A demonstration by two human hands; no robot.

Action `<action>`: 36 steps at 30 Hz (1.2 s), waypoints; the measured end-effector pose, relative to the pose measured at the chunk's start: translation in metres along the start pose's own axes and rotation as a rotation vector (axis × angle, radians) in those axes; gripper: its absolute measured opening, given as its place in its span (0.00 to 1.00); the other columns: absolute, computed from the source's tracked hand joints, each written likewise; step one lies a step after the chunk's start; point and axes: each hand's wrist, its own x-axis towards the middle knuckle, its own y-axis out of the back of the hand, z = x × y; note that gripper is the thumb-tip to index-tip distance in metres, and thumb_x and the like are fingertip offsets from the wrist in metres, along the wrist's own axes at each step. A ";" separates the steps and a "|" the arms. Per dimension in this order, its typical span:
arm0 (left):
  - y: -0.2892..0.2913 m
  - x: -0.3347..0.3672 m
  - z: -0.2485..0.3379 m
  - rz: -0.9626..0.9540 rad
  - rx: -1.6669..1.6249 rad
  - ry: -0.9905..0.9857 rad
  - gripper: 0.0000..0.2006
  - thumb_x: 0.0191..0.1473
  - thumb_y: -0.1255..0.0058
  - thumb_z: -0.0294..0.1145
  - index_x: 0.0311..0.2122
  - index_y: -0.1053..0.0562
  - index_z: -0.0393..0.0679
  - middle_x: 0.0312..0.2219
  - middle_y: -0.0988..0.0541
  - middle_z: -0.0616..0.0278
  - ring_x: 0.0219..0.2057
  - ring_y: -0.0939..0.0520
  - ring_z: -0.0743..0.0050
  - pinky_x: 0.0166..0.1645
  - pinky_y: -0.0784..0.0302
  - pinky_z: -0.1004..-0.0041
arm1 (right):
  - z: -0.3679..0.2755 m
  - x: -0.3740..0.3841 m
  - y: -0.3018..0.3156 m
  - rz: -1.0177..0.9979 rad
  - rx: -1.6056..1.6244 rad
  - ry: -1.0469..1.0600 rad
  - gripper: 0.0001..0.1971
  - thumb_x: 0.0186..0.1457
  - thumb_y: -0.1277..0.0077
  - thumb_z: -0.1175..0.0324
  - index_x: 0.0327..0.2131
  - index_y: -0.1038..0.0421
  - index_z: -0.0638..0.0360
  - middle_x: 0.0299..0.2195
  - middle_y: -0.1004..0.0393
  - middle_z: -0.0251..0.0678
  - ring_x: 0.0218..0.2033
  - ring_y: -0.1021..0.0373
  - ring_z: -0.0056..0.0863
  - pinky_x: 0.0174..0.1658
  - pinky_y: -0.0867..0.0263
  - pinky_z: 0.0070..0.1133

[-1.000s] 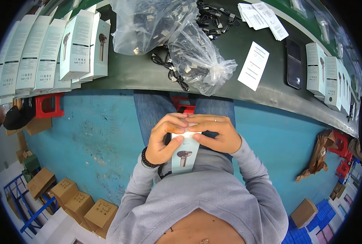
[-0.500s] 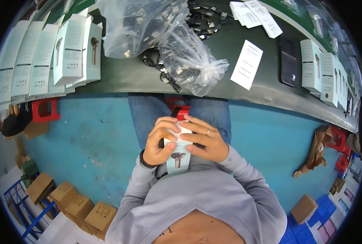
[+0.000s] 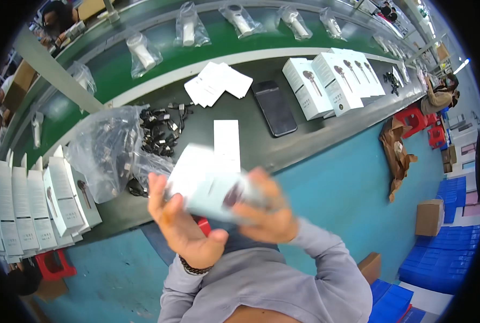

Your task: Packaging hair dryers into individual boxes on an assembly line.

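A pale blue and white box with a dark printed picture of a device hangs tilted in front of me, over the table's near edge, smeared by motion. My right hand grips it at its right end, fingers over the printed face. On the box's left, my left hand is open, palm up, with fingers and thumb apart. Its fingertips are by the white left end of the box; I cannot tell whether they touch. A white printed leaflet lies on the table just behind the box.
Boxes stand in a row at left; finished-looking ones stand at right. A clear plastic bag, black cables, leaflets and a dark phone lie on the table. Beyond, bagged devices sit on a green belt.
The box has risen from my lap toward the table and tipped over sideways. My left hand has opened off it, while my right hand keeps hold. The view has turned right and up.
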 end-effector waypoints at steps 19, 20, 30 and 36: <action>0.063 -0.027 -0.035 -0.265 0.174 0.159 0.16 0.50 0.48 0.30 0.44 0.34 0.36 0.49 0.35 0.50 0.54 0.34 0.54 0.54 0.37 0.65 | 0.137 0.043 0.140 0.150 -1.067 -0.237 0.25 0.42 0.42 0.56 0.46 0.29 0.51 0.56 0.40 0.45 0.57 0.47 0.49 0.56 0.52 0.41; 0.063 -0.028 -0.034 -0.215 0.155 0.213 0.15 0.49 0.48 0.27 0.43 0.33 0.36 0.48 0.34 0.50 0.53 0.33 0.53 0.55 0.39 0.63 | 0.138 0.030 0.140 0.182 -0.999 -0.295 0.27 0.42 0.41 0.55 0.48 0.31 0.51 0.57 0.43 0.46 0.59 0.50 0.52 0.57 0.55 0.44; 0.078 -0.027 -0.039 -0.171 0.203 0.250 0.13 0.52 0.53 0.25 0.44 0.33 0.36 0.48 0.34 0.52 0.52 0.32 0.61 0.52 0.36 0.70 | 0.194 0.018 0.113 0.433 -0.861 -0.329 0.29 0.44 0.42 0.57 0.51 0.35 0.54 0.56 0.44 0.47 0.60 0.54 0.54 0.58 0.55 0.41; 0.107 -0.020 -0.024 -0.009 0.294 0.190 0.12 0.48 0.48 0.26 0.39 0.31 0.37 0.46 0.33 0.51 0.50 0.31 0.57 0.52 0.36 0.66 | 0.200 0.028 0.113 0.360 -0.996 -0.221 0.26 0.45 0.43 0.57 0.49 0.32 0.52 0.51 0.35 0.46 0.53 0.41 0.46 0.56 0.48 0.38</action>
